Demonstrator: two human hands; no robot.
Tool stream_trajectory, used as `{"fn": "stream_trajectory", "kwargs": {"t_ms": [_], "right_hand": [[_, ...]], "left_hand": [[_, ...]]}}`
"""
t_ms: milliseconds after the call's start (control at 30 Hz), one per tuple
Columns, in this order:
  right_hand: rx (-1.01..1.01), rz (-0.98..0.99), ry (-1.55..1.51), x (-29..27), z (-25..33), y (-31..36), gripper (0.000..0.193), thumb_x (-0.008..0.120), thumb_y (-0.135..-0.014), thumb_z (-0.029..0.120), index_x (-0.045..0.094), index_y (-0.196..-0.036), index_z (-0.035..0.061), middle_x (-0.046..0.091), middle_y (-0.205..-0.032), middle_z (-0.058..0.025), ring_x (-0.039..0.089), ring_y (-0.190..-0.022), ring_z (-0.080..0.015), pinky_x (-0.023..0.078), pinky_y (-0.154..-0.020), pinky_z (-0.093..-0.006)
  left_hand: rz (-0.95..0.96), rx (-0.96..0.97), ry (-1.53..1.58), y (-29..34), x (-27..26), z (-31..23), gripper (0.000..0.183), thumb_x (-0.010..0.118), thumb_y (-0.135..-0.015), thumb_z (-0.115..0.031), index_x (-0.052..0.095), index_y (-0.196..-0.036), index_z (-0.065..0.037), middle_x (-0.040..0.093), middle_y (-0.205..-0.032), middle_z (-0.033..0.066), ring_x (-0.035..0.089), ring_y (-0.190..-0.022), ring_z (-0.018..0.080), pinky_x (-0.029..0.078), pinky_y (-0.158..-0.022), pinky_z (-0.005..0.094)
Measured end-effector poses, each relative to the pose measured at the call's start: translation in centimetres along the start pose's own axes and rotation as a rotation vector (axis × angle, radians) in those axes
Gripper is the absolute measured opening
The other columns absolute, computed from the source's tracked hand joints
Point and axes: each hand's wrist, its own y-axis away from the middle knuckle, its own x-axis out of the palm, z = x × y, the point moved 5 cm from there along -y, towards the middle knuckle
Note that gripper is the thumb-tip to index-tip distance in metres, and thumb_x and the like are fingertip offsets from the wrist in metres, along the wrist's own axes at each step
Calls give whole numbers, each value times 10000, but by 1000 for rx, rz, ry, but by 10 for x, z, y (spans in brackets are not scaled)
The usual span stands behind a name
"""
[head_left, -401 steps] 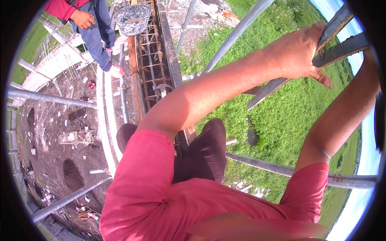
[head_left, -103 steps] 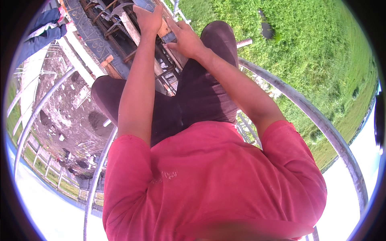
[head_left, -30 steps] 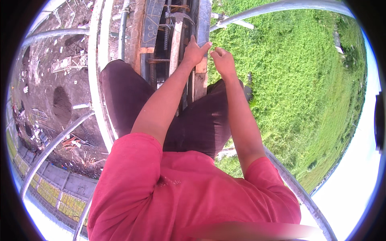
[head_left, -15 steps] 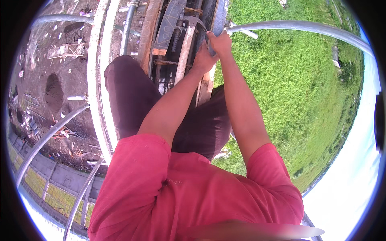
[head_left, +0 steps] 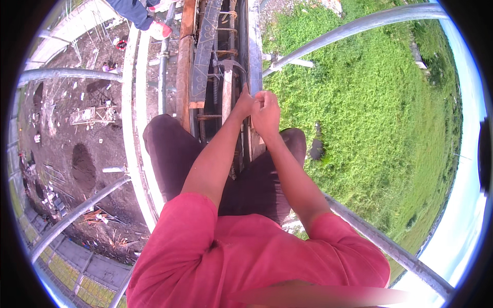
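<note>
My left hand [head_left: 245,104] reaches to the inner edge of a long grey board [head_left: 254,47], its visible fingers pressed together. Right beside it, my right hand [head_left: 266,114] is closed with bent fingers over the same board. Whatever the two hands pinch between them is too small or hidden to make out. Just left of my hands a claw hammer [head_left: 227,91] lies lengthwise, head away from me, over a cage of steel bars [head_left: 226,52] between the boards. Neither hand touches the hammer.
A dark marked plank [head_left: 204,61] and a wooden beam [head_left: 186,72] run along the left. Metal pipes [head_left: 354,31] curve past on both sides. Far below are green grass [head_left: 359,113] and bare soil [head_left: 61,138] with debris. Another person's shoe [head_left: 160,31] shows at upper left.
Both hands have drawn back nearer to me along the board, and my right fingers have curled in. The view has shifted, bringing another person's leg and shoe into sight. The hammer remains between the boards.
</note>
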Motion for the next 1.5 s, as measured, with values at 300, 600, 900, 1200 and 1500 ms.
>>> {"fn": "stream_trajectory", "kwargs": {"t_ms": [300, 600, 900, 1200, 1500], "right_hand": [[84, 460, 159, 93, -17, 119, 572, 669, -898, 285, 538, -1315, -83, 542, -1339, -369, 657, -1125, -481, 570, -901, -529], [373, 477, 114, 115, -24, 62, 713, 701, -821, 323, 414, -1355, -53, 614, -1223, -376, 686, -1071, -476, 586, -891, -492], [446, 552, -495, 38, 19, 60, 553, 638, -833, 136, 390, -1229, -160, 678, -680, -222, 718, -633, -317, 565, -620, -418], [492, 861, -441, -60, 1, 136, 570, 646, -859, 190, 480, -1289, -147, 689, -757, -203, 704, -621, -259, 562, -668, -412], [548, 844, -362, -101, 17, 147, 559, 675, -876, 231, 550, -1309, -98, 694, -845, -214, 703, -614, -274, 565, -682, -406]], "left_hand": [[58, -47, -509, 24, -28, -60, 1082, 605, -850, -784, 447, -1475, 84, 647, -1290, 326, 621, -1234, 452, 474, -1066, 484], [76, -174, -961, 18, -48, -111, 665, 642, -934, -595, 707, -1230, -3, 684, -1270, 258, 662, -1192, 407, 531, -989, 501], [333, -386, -1552, -37, -30, -163, 687, 775, -792, -704, 790, -1068, -76, 751, -1194, 71, 714, -1111, 259, 541, -923, 426], [598, -110, -1348, -71, -59, -119, 693, 735, -837, -698, 801, -1010, -30, 784, -1028, 128, 709, -1057, 308, 504, -995, 447], [432, -214, -731, -56, -82, -78, 805, 759, -781, -741, 775, -1064, 13, 785, -1013, 108, 657, -820, 230, 542, -831, 394]]}}
